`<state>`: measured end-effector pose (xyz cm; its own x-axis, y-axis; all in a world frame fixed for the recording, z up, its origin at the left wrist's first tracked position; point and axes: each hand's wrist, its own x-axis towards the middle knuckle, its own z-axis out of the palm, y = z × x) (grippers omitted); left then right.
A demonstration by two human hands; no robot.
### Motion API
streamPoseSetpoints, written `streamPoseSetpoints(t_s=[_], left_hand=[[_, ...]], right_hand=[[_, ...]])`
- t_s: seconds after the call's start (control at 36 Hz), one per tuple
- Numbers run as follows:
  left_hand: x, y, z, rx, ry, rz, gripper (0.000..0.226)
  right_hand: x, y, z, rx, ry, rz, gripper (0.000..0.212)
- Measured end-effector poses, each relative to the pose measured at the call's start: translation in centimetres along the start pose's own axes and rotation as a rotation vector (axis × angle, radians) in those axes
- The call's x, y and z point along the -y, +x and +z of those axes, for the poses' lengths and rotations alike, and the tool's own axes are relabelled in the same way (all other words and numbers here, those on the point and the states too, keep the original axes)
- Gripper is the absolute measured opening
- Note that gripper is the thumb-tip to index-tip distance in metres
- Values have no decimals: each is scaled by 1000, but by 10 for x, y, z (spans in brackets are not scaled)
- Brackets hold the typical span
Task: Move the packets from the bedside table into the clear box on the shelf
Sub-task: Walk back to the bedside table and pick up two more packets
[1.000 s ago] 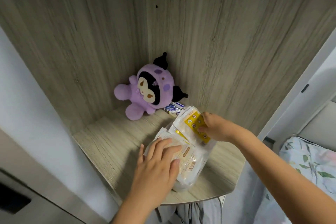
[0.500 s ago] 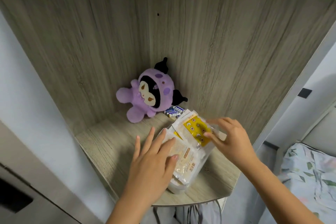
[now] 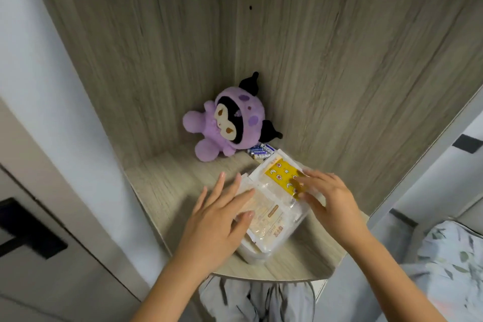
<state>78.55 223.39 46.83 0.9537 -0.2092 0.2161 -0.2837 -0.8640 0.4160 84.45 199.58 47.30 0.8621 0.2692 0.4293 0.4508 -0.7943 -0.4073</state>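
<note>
Head view: packets (image 3: 271,206) lie lengthwise in the clear box (image 3: 254,256), beneath both spread grips, left hand (image 3: 219,219) and right hand (image 3: 332,196).

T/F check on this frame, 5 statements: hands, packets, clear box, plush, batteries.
1. Both hands, left and right, rest on the packets with straight fingers. True.
2. The yellow packet lies under the left hand. False: it is under the right hand's fingertips.
3. The clear box stands on the wooden shelf. True.
4. The purple plush toy sits inside the clear box. False: it is in the back corner of the shelf, apart from the box.
5. The batteries lie beside the plush toy. True.
</note>
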Motion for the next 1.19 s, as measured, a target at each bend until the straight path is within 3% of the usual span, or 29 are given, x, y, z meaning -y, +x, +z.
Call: streamPoseSetpoints(t_s=[0.11,0.19,0.39,0.5,0.58,0.69,0.89,0.97,1.19], left_hand=[[5,-8,-20,-211,-165,-108,57],[16,-20,-41,-297,-77,-202,56],[60,-83,-70,-199,150,-489,40],[92,-150,-83,-140,187,-668,28],[107,-208,-96,-187,129,-803,23],[116,-292,-114,-246,220,-1022,26],[117,-467,-136,-177,424,-1443,35],[102,-551,-144,-154,384,-1604,38],[10,-749,-137,-296,289,-2090,34]], right_hand=[[14,5,-17,-91,107,35,14],[34,18,-24,-47,130,-9,12],[116,54,-2,407,78,-311,21],[180,52,33,453,72,-478,29],[230,40,60,514,92,-592,39],[300,17,93,567,51,-754,47],[446,-68,162,692,-27,-1110,42],[519,-124,184,761,-14,-1258,44],[686,-298,204,868,153,-1671,43]])
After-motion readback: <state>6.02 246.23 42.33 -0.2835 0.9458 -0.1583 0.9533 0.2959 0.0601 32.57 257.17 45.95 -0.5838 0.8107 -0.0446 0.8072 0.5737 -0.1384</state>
